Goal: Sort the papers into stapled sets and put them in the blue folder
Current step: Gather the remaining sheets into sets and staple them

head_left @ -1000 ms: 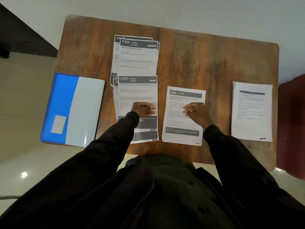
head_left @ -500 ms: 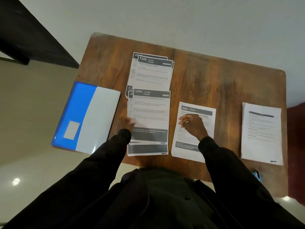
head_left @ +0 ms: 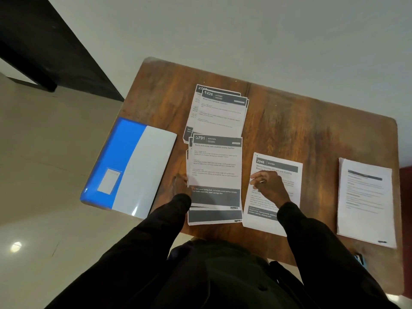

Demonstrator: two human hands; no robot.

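Four paper piles [head_left: 219,114] lie loose on the worktop [head_left: 301,130]. The blue folder [head_left: 124,166] lies closed at nine o'clock, its inside hidden. The left grip [head_left: 181,186] touches the left edge of the middle pile [head_left: 215,170], but whether it has hold of it I cannot tell. The right grip [head_left: 269,186], fingers loosely curled and holding nothing, rests on the sheet [head_left: 287,175] just beside that pile toward three o'clock.

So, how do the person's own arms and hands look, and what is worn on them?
Long black sleeves cover both arms to the wrists: the left sleeve and the right sleeve. The left grip and the right grip are bare hands, without gloves. The sleeves belong to a black garment that also covers the body.
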